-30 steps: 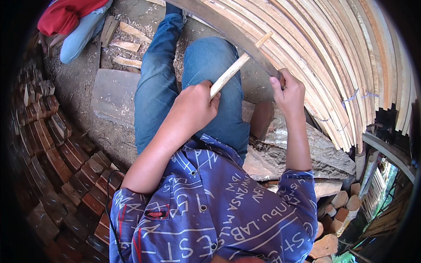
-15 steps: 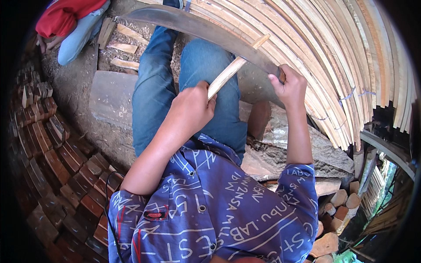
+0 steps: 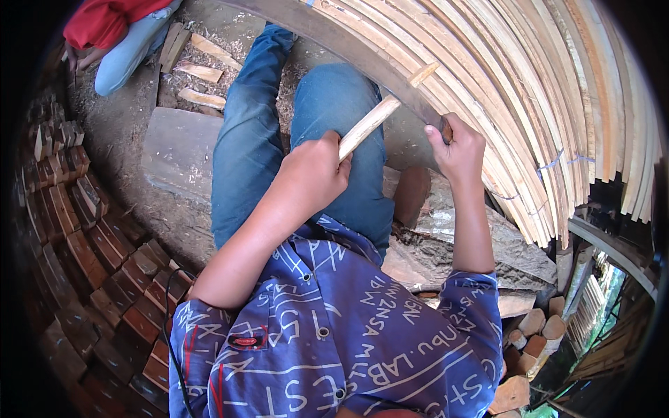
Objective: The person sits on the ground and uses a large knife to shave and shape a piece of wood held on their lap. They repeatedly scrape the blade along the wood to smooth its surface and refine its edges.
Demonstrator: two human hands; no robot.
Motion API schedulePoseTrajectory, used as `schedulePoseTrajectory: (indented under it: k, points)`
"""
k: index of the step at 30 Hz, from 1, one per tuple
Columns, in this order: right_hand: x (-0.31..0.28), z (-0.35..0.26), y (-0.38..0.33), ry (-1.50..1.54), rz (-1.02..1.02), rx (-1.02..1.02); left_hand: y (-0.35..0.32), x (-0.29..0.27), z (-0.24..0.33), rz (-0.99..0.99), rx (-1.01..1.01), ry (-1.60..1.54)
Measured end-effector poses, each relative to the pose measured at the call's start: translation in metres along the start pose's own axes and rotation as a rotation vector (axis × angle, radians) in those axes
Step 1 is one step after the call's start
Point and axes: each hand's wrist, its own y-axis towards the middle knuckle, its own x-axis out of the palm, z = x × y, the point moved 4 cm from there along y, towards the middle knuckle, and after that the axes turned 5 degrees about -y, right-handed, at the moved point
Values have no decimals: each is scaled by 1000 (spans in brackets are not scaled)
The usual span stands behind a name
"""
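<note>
My left hand [image 3: 313, 174] is closed around the near end of a pale wooden stick [image 3: 387, 108] that slants up to the right over my knees. My right hand [image 3: 456, 146] grips the handle of a long dark curved blade [image 3: 334, 38], which arcs away to the upper left. The blade's edge meets the far end of the stick. I sit in blue jeans and a blue patterned shirt.
A big stack of thin pale wooden slats [image 3: 550, 90] fills the upper right. Reddish wood blocks [image 3: 90, 230] are stacked along the left. A flat stone slab [image 3: 178, 153] and offcuts [image 3: 198, 73] lie on the ground. Another person in red [image 3: 104, 28] crouches at the upper left.
The blade has swung up and back along the stick, its tip now farther toward the upper left. Both hands keep their grips; the right hand sits slightly higher.
</note>
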Motion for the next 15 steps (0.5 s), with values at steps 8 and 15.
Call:
schedulePoseTrajectory:
  k: [8, 15]
  points:
    - [9, 28, 1, -76, 42, 4, 5, -7, 2, -22, 12, -7]
    - [-1, -6, 0, -36, 32, -91, -1, -2, -2, -7, -21, -74]
